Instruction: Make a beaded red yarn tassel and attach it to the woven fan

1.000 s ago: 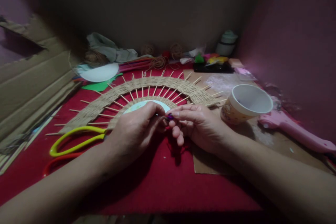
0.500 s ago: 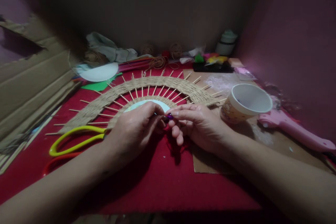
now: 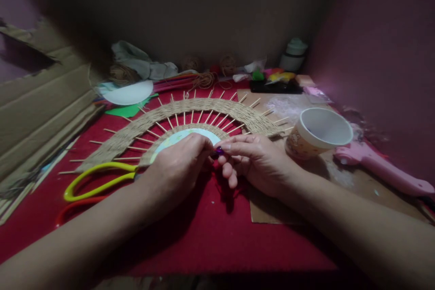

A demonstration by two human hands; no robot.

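Note:
A small shiny purple bead (image 3: 219, 150) is pinched between the thumb and a finger of my right hand (image 3: 256, 156), whose other fingers curl below it. My left hand (image 3: 183, 158) is closed right beside it, back turned up; a thin dark bit shows between its fingertips and the bead, too small to name. Behind both hands lies a half-round woven twine piece (image 3: 176, 108) with thin wooden sticks fanning out. Its pale blue-green centre (image 3: 190, 135) is partly covered by my left hand. Scissors with yellow and red handles (image 3: 98, 179) rest by my left forearm.
A patterned paper cup (image 3: 302, 138) stands on a cardboard sheet (image 3: 268, 210) at the right, near a pink glue gun (image 3: 384, 167). Along the back are twine balls (image 3: 227, 64), a white disc (image 3: 131, 93) and a bottle (image 3: 294, 54). Cardboard (image 3: 41, 99) borders the left.
My left hand has turned slightly, hiding its thumb and fingertips more and uncovering more of the pale centre. My right hand and the bead stay almost in place.

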